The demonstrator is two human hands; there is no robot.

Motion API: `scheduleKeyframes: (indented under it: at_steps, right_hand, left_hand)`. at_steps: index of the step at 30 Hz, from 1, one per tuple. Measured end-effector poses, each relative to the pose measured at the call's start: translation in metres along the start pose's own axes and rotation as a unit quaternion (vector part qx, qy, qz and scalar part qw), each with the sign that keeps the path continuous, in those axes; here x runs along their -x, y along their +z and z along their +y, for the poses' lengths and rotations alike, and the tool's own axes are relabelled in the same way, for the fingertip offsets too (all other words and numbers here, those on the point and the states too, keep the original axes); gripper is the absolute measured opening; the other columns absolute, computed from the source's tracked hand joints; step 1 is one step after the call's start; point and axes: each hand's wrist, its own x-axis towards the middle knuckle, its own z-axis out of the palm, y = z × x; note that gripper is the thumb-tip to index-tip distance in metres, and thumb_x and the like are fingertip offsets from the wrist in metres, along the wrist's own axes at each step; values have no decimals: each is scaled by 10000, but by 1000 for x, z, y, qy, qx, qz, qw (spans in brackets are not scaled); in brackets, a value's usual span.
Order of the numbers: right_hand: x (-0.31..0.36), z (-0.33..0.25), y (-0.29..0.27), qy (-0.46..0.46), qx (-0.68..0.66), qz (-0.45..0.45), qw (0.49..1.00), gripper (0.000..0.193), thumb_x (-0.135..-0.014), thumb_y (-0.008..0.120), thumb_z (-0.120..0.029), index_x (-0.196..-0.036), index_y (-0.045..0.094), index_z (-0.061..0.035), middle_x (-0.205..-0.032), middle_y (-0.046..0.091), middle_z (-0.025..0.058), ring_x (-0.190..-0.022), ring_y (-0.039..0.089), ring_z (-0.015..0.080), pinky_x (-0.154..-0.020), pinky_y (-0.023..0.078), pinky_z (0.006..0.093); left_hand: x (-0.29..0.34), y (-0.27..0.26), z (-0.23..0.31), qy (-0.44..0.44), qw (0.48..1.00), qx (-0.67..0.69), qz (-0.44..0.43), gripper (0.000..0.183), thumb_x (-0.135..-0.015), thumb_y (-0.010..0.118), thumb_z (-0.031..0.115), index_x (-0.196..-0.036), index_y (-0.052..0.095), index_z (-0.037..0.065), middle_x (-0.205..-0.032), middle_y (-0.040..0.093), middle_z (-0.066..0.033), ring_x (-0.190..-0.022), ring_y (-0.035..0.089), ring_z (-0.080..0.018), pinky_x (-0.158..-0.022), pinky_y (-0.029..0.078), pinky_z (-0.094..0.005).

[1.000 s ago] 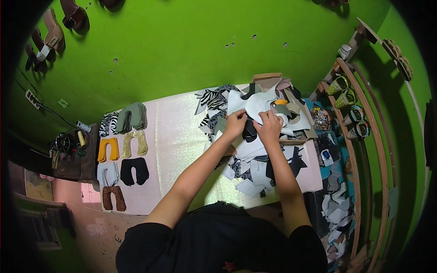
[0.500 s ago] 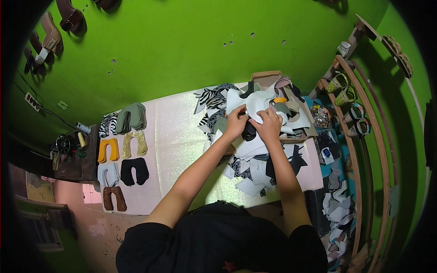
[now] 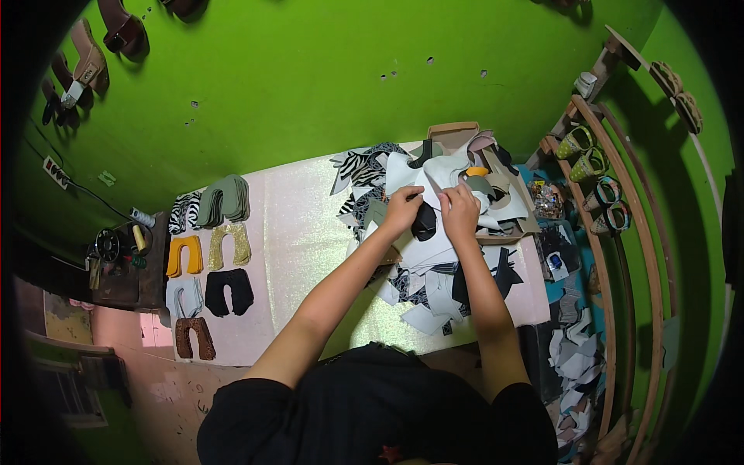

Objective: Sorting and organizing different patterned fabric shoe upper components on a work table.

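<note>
Both of my hands are over a heap of cut material pieces at the table's right side. Between them is a white material piece [image 3: 443, 172], partly curled at its upper part. My left hand [image 3: 404, 209] has its fingers closed in a pinch at the left edge of the white material. My right hand [image 3: 460, 211] also pinches it, fingers bent over its lower right edge. A black piece [image 3: 424, 223] lies just below and between the hands. Zebra-patterned scraps [image 3: 358, 168] lie left of the left hand. The fingertips' exact hold is partly hidden.
U-shaped pieces stand in stacks at the left: green [image 3: 225, 200], orange [image 3: 184, 256], gold [image 3: 230, 245], black [image 3: 229, 292] and brown [image 3: 194, 339]. A cardboard box [image 3: 454, 133] sits within the heap. Right of the table, a wooden rack [image 3: 612, 256] holds sandals.
My hands have shifted only slightly, with the fingers a little farther apart over the white piece. More of the black piece shows beneath them.
</note>
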Motion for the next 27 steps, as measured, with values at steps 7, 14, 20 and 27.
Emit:
scheduleKeyframes:
  at_steps: [7, 14, 20, 27]
  right_hand:
    - [2, -26, -19, -61, 30, 29, 997, 180, -724, 628, -214, -867, 596, -109, -852, 530, 57, -826, 517, 247, -738, 360, 378]
    - [-8, -6, -13, -7, -38, 11, 999, 166, -730, 632, -222, -807, 612, -77, -766, 568, 96, -744, 549, 266, -700, 395, 379]
    - [-24, 29, -13, 188, -227, 80, 952, 181, -826, 553, -161, -821, 592, 15, -702, 605, 142, -609, 574, 217, -584, 440, 315]
    - [-36, -6, -56, 106, -391, 93, 910, 176, -894, 488, -163, -870, 534, 5, -696, 492, -2, -627, 430, 68, -561, 367, 221]
  left_hand:
    - [-3, -2, 14, -33, 999, 11, 19, 221, -807, 558, 80, -992, 610, -30, -866, 620, -69, -764, 564, -114, -696, 456, -235]
    - [0, 0, 28, 68, 995, 41, -58, 424, -832, 551, 118, -1213, 431, -25, -1067, 578, -120, -970, 546, -160, -839, 424, -260]
    - [4, 3, 10, 136, 961, -196, -137, 656, -847, 537, 241, -1340, 191, -21, -1272, 439, -220, -1175, 425, -271, -992, 301, -346]
    - [18, -10, 40, 113, 979, -149, -78, 674, -817, 560, 318, -1316, 246, -10, -1277, 401, -219, -1187, 365, -328, -1013, 251, -378]
